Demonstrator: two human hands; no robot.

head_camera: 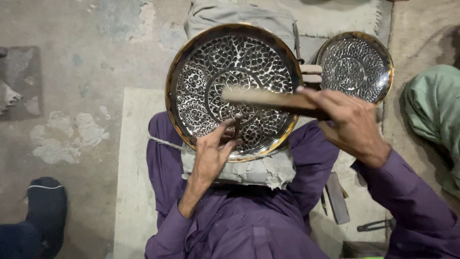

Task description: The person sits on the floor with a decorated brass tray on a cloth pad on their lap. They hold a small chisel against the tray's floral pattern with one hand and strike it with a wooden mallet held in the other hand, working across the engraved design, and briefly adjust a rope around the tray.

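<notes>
Left hand (211, 153) pinches a thin metal chisel (236, 123) upright against the large round engraved brass plate (211, 72) propped on the person's lap. Right hand (352, 122) grips a blurred wooden mallet (273, 100) above it; a smaller engraved plate (357, 64) lies just beside, right.

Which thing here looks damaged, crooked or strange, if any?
The pale block under the large engraved plate is chipped and ragged at its lower right corner. The concrete floor has worn, flaking patches. The left hand, right hand and small plate look normal.
</notes>
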